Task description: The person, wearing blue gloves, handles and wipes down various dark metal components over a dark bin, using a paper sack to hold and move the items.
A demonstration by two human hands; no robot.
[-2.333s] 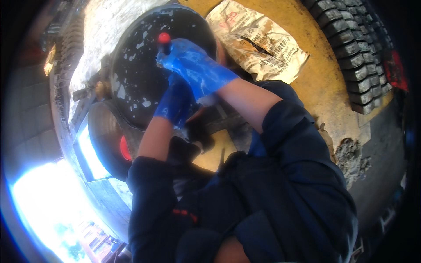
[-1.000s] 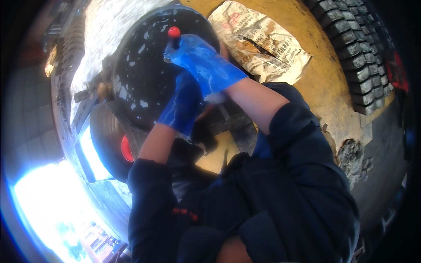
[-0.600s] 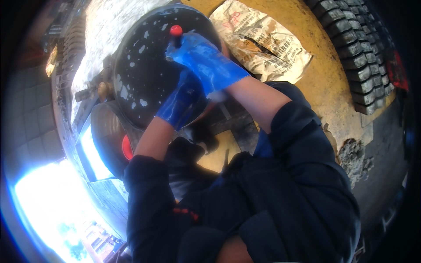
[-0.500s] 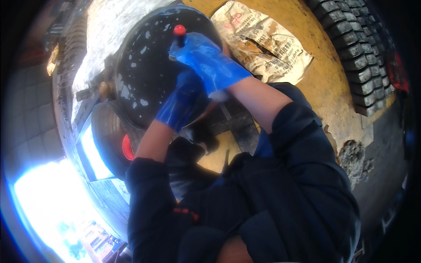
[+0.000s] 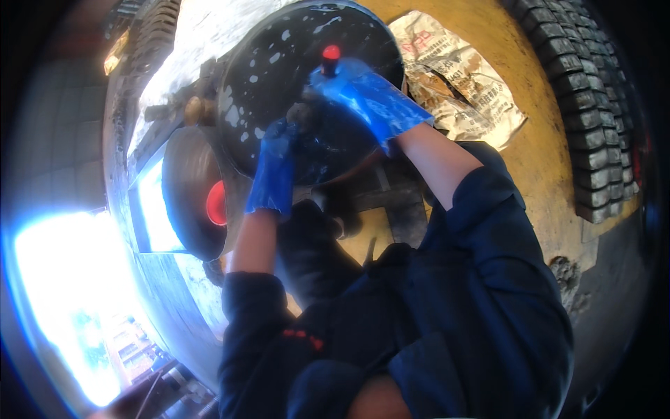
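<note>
A large round black disc or drum (image 5: pixel 244 77), its face flecked with white spots, lies before me. My right hand (image 5: pixel 349 87) in a blue glove is closed around a dark handle; its red tip (image 5: pixel 331 52) stands out above the glove. My left hand (image 5: pixel 276 143), also gloved in blue, is over the lower left of the black face. At its fingertips is a dark grey rounded lump (image 5: pixel 300 115), blurred; its kind does not show. Both palms are hidden.
A torn, crumpled paper sack (image 5: pixel 467 84) lies on the yellow surface (image 5: pixel 537 140) at right. Beyond it are dark ribbed rubber treads (image 5: pixel 579 91). A grey cylinder (image 5: pixel 185 188) with a red centre (image 5: pixel 217 202) and a white covering (image 5: pixel 202 28) are at left.
My left hand has drawn away from beneath the right hand, leftward, and the grey lump now shows at its fingers. My right hand keeps the red-tipped handle. The whole view has shifted.
</note>
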